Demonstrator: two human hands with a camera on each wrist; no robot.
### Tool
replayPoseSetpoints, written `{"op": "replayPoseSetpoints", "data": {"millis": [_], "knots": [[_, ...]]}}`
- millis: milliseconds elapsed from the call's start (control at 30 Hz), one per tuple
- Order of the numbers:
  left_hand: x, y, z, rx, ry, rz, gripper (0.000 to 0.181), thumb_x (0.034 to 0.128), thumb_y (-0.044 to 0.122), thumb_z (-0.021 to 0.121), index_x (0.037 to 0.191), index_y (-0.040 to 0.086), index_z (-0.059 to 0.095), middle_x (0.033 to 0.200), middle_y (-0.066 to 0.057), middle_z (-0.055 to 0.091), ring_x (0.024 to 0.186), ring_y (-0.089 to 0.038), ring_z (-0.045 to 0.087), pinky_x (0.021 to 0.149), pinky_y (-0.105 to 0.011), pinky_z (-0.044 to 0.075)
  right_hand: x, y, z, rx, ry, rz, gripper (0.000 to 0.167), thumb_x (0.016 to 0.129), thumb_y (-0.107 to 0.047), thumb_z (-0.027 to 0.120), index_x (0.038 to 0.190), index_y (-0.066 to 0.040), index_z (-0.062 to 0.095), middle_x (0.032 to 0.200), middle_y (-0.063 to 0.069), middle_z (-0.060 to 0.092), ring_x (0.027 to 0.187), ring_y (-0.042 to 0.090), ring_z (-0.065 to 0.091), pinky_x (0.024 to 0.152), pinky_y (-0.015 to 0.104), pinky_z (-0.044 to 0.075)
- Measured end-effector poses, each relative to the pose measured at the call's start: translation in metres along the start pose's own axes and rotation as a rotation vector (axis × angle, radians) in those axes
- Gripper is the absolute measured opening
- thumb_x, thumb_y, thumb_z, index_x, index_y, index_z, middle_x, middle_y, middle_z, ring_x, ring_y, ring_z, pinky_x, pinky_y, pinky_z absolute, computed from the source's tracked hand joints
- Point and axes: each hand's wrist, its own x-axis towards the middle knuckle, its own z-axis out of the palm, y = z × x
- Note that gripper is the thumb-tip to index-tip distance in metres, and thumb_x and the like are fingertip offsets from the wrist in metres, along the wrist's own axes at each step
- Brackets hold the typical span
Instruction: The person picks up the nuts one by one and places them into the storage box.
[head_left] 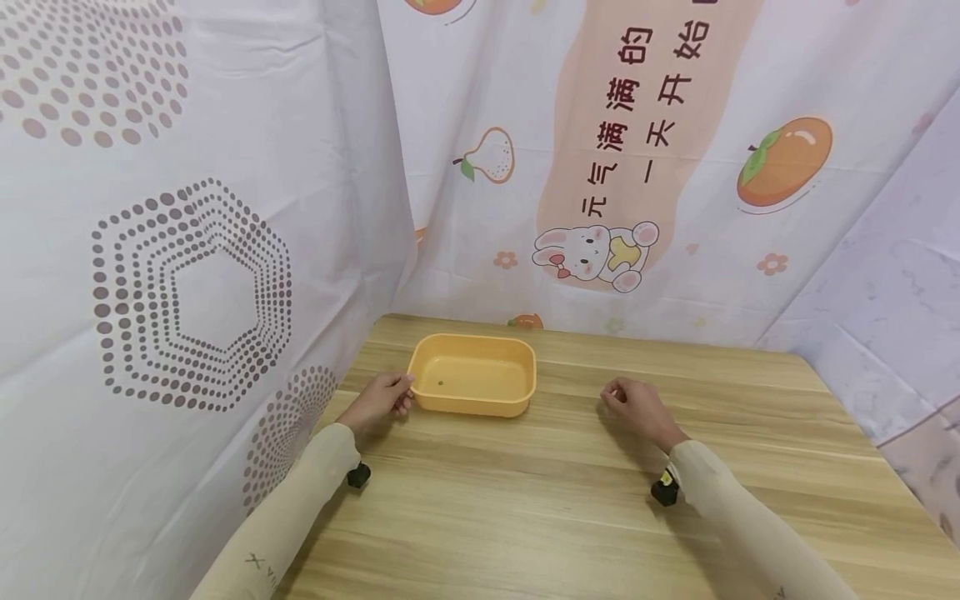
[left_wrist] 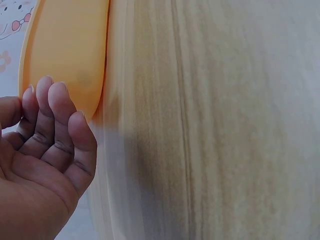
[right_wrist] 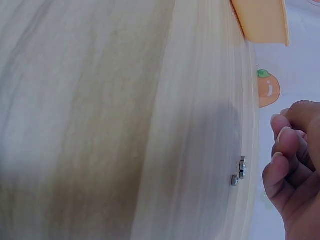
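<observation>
An orange-yellow rectangular plastic basin [head_left: 472, 408] with rounded corners stands on the wooden table. At its left end my left hand [head_left: 384, 402] pinches the rim between thumb and curled fingers. A small dark spot shows on the basin floor; what it is cannot be made out. To the right of the basin and apart from it, my right hand [head_left: 637, 408] hovers over the table with curled fingers, thumb close to the index finger. Nothing shows between those fingertips. Several small metal nuts [right_wrist: 242, 167] lie on the table near the right hand in the right wrist view.
A wood-grain table [head_left: 510, 500] stretches in front and to both sides. Behind it hangs a printed curtain [head_left: 465, 233] with fruit and a rabbit; a dotted white cloth [head_left: 225, 300] closes off the left side. Another pale cloth hangs at right.
</observation>
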Motion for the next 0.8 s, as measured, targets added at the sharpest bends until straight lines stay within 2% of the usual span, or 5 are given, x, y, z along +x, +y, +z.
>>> {"op": "replayPoseSetpoints", "data": {"millis": [800], "knots": [[0.002, -0.002, -0.001, -0.037, -0.014, -0.01, 0.038, 0.1121, 0.028, 0.047, 0.097, -0.003, 0.062, 0.084, -0.012, 0.063, 0.071, -0.019, 0.059, 0.064, -0.029, 0.055, 0.01, -0.012, 0.009, 0.001, 0.008, -0.003, 0.012, 0.103, -0.017, 0.065, 0.098, -0.008, 0.071, 0.072, -0.005, 0.062, 0.06, 0.01, 0.051, 0.056, 0.028, 0.044]]}}
